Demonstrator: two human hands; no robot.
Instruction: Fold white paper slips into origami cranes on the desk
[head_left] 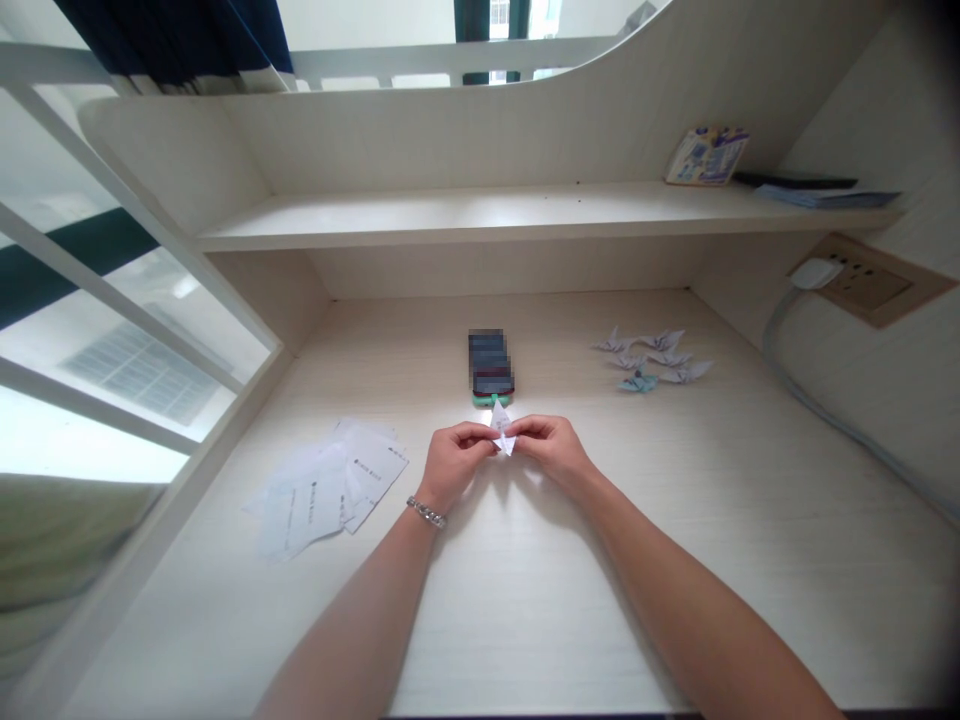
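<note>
Item inspected: one folded paper (501,420), small, white, faintly marked, narrowing to a sharp point at its far end. Location: just on the near side of the phone (491,362). I observe the left hand (456,458) and right hand (553,448) both clamped on it by the fingertips. Printed sheets (322,495) lie left of the phone; folded birds (666,357), one bluish, right.

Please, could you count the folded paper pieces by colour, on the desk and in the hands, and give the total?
White paper cranes on the desk: 5
Light blue paper crane on the desk: 1
White folded paper between left hand and right hand: 1
Total: 7
</note>
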